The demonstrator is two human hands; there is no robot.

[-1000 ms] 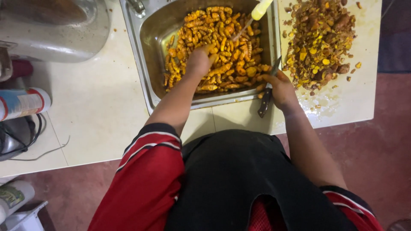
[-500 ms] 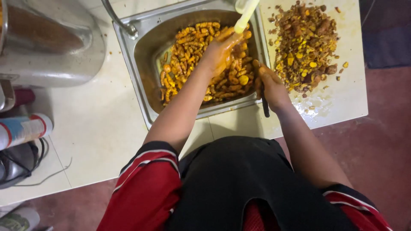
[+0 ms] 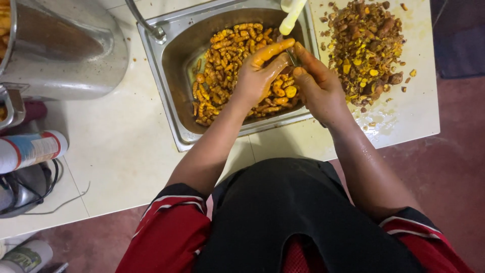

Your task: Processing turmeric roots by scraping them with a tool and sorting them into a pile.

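A steel sink (image 3: 166,101) holds a heap of orange turmeric roots (image 3: 222,65). My left hand (image 3: 255,81), stained orange, is raised over the heap and grips one long root (image 3: 273,49) by its end. My right hand (image 3: 318,88) sits just to the right of it, thumb touching the root, and holds a small knife (image 3: 291,56) whose dark blade shows between the two hands. Most of the knife is hidden in the palm.
A pile of brown and yellow peelings (image 3: 366,45) lies on the white counter (image 3: 111,151) right of the sink. A pale stick-like object (image 3: 293,17) hangs over the sink's far rim. A large metal pot (image 3: 60,50), the faucet (image 3: 146,23) and a spray can (image 3: 30,149) are at the left.
My left hand lifted a root out of the heap and moved right. My right hand rose with the knife from the sink's front rim to meet it.
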